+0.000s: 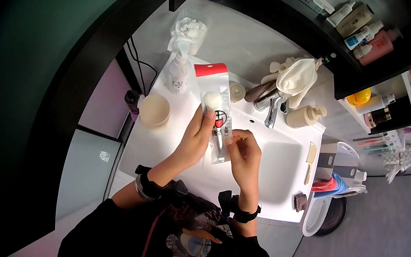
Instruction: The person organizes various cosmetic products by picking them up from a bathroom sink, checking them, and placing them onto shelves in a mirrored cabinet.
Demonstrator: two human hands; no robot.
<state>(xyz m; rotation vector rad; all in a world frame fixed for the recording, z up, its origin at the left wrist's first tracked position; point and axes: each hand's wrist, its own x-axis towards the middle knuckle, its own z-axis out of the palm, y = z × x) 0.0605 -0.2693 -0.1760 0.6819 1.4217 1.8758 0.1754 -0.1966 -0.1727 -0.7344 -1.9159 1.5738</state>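
Above the washbasin (284, 166), both hands hold a clear plastic packet (223, 99) with a red top strip and dark and red printing. A white tool with a round, pale head (213, 100) and a thin handle shows at the packet; I cannot tell whether it lies inside or on top. My left hand (194, 140) is closed on the packet's left side, thumb just below the round head. With thumb and fingers, my right hand (245, 158) pinches the lower right edge. The packet is tilted, its red end pointing away from me.
Left on the counter are a cream cup (154, 112), a white pump bottle (177, 75) and a tissue holder (196, 44). Behind the basin are a small round jar (236, 92), the faucet (271, 115) and a beige pump bottle (301, 117). A comb (311, 156) lies on the right rim.
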